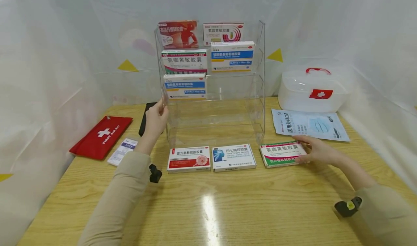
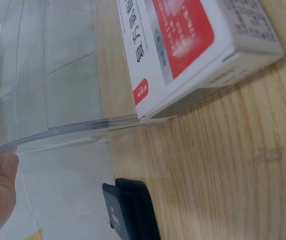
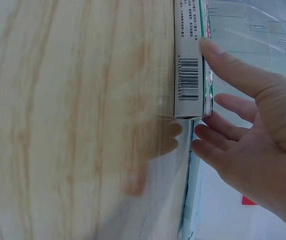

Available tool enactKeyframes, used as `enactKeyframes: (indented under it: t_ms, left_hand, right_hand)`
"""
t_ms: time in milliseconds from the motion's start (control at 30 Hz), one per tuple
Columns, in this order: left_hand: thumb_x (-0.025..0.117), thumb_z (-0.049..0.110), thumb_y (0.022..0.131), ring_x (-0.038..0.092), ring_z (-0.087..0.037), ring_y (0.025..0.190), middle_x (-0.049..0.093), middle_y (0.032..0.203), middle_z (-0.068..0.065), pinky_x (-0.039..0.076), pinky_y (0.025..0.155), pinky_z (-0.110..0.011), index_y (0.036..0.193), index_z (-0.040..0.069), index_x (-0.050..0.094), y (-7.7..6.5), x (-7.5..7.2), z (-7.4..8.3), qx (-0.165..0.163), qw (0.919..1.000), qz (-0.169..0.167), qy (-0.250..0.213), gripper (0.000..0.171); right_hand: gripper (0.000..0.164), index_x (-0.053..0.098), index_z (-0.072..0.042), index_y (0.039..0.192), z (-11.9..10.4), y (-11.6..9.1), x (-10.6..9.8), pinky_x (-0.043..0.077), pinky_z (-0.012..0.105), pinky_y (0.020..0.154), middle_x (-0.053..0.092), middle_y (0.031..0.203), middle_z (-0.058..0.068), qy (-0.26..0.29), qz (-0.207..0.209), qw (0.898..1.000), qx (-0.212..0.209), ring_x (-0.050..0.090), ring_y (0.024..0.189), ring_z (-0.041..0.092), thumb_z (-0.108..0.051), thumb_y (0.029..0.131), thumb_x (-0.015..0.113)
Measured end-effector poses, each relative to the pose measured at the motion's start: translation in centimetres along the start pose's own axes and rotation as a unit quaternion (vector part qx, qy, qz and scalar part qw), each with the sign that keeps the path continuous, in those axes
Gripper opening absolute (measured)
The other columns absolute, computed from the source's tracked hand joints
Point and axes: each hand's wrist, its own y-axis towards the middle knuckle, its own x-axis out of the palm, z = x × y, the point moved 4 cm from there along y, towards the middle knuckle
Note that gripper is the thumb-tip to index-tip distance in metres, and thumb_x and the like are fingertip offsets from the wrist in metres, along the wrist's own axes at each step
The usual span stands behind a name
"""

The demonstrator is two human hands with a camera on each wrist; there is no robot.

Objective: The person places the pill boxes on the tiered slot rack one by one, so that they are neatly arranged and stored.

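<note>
My left hand (image 1: 156,117) pinches the left side panel of a clear acrylic display rack (image 1: 224,112), just below a blue-and-white medicine box (image 1: 185,87) on a tier. In the left wrist view the fingertips of this left hand (image 2: 0,185) lie at the panel's edge. My right hand (image 1: 317,152) grips the right end of a green-and-white medicine box (image 1: 281,155) on the table. The right wrist view shows the thumb of the right hand (image 3: 263,115) on the box's edge beside its barcode, with the other fingers around its end.
Above, the rack bears several more medicine boxes (image 1: 232,56). In front lie a red-and-white box (image 1: 189,159) and a blue-and-white one (image 1: 234,157). Left are a red first aid pouch (image 1: 102,137) and a small white packet (image 1: 123,152); right, a mask packet (image 1: 309,124) and white case (image 1: 312,90).
</note>
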Motion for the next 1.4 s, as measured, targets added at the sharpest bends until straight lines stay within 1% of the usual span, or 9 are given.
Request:
enactKeyframes:
  t_ms: [267, 467, 667, 867, 933, 1000, 1100, 1200, 1400]
  left_hand:
    - [0.048, 0.007, 0.093, 0.033, -0.005, 0.042, 0.068, 0.107, -0.021, 0.029, 0.042, -0.021, 0.136, 0.010, 0.050, 0.0, 0.0, -0.2, -0.002, 1.0000, 0.001, 0.002, 0.044]
    - [0.048, 0.009, 0.094, 0.045, -0.017, 0.053, 0.069, 0.104, -0.020, 0.031, 0.043, -0.022, 0.137, 0.013, 0.050, -0.1, 0.0, 0.0, -0.012, 0.9999, -0.002, 0.008, 0.044]
    - [0.047, 0.009, 0.095, 0.055, -0.024, 0.067, 0.068, 0.110, -0.020, 0.035, 0.047, -0.022, 0.138, 0.013, 0.049, -0.2, -0.1, 0.1, -0.022, 0.9997, -0.007, 0.006, 0.044]
    - [0.047, 0.010, 0.095, 0.053, -0.023, 0.064, 0.067, 0.110, -0.020, 0.035, 0.046, -0.021, 0.140, 0.013, 0.047, -0.1, 0.0, 0.1, -0.020, 0.9997, -0.011, 0.006, 0.045]
    - [0.047, 0.010, 0.095, 0.050, -0.020, 0.058, 0.068, 0.109, -0.021, 0.033, 0.044, -0.022, 0.140, 0.013, 0.047, -0.1, 0.0, 0.1, -0.018, 0.9998, -0.010, 0.005, 0.045]
    - [0.047, 0.009, 0.095, 0.046, -0.017, 0.053, 0.068, 0.109, -0.021, 0.032, 0.043, -0.022, 0.140, 0.013, 0.047, -0.1, 0.0, 0.1, -0.016, 0.9998, -0.008, 0.004, 0.045]
    - [0.047, 0.009, 0.095, 0.044, -0.016, 0.051, 0.067, 0.109, -0.022, 0.031, 0.042, -0.022, 0.139, 0.012, 0.047, -0.1, 0.0, 0.1, -0.013, 0.9999, -0.007, 0.001, 0.045]
    - [0.047, 0.009, 0.095, 0.047, -0.018, 0.056, 0.067, 0.111, -0.021, 0.033, 0.044, -0.021, 0.139, 0.013, 0.047, -0.1, 0.0, 0.1, -0.015, 0.9998, -0.009, 0.000, 0.045]
    - [0.048, 0.009, 0.095, 0.049, -0.022, 0.058, 0.067, 0.112, -0.021, 0.033, 0.044, -0.023, 0.139, 0.013, 0.047, -0.1, 0.0, 0.0, -0.019, 0.9998, -0.010, 0.000, 0.044]
  right_hand:
    - [0.089, 0.040, 0.002, 0.137, -0.5, -0.4, 0.0, 0.036, 0.059, 0.088, 0.034, 0.128, 0.032, -0.070, 0.034, 0.997, 0.011, 0.037, 0.110, 0.041, -0.039, 0.069, 0.080]
    - [0.084, 0.047, 0.005, 0.129, -1.0, -0.5, -0.1, 0.033, 0.060, 0.087, 0.037, 0.122, 0.032, -0.099, 0.067, 0.993, -0.003, 0.035, 0.109, 0.044, -0.036, 0.065, 0.084]
    - [0.081, 0.045, 0.005, 0.124, -1.1, -0.5, 0.0, 0.029, 0.059, 0.089, 0.041, 0.122, 0.031, -0.092, 0.079, 0.993, -0.007, 0.034, 0.111, 0.044, -0.035, 0.064, 0.085]
    - [0.070, 0.043, 0.008, 0.122, -0.9, -1.1, -0.4, 0.032, 0.058, 0.092, 0.047, 0.121, 0.028, -0.036, 0.090, 0.995, -0.034, 0.040, 0.112, 0.044, -0.020, 0.071, 0.081]
    - [0.065, 0.044, 0.005, 0.122, -0.6, -1.3, -0.6, 0.040, 0.049, 0.092, 0.050, 0.119, 0.023, -0.023, 0.091, 0.995, -0.033, 0.046, 0.108, 0.036, -0.019, 0.074, 0.080]
    - [0.061, 0.045, 0.002, 0.124, -0.3, -1.6, -0.9, 0.047, 0.034, 0.088, 0.051, 0.119, 0.019, -0.018, 0.089, 0.995, -0.029, 0.051, 0.101, 0.023, -0.019, 0.076, 0.077]
    - [0.054, 0.048, -0.001, 0.125, 0.1, -2.0, -1.3, 0.048, 0.016, 0.076, 0.053, 0.120, 0.018, -0.019, 0.095, 0.994, -0.042, 0.053, 0.089, 0.003, -0.016, 0.080, 0.074]
    - [0.048, 0.050, -0.002, 0.126, 0.3, -2.7, -1.6, 0.048, 0.014, 0.073, 0.053, 0.124, 0.017, -0.002, 0.100, 0.993, -0.056, 0.053, 0.088, -0.009, -0.014, 0.084, 0.069]
    - [0.043, 0.051, -0.007, 0.131, 1.0, -3.9, -2.2, 0.049, 0.016, 0.077, 0.047, 0.121, -0.020, 0.040, 0.091, 0.995, -0.023, 0.047, 0.097, -0.017, -0.021, 0.091, 0.061]
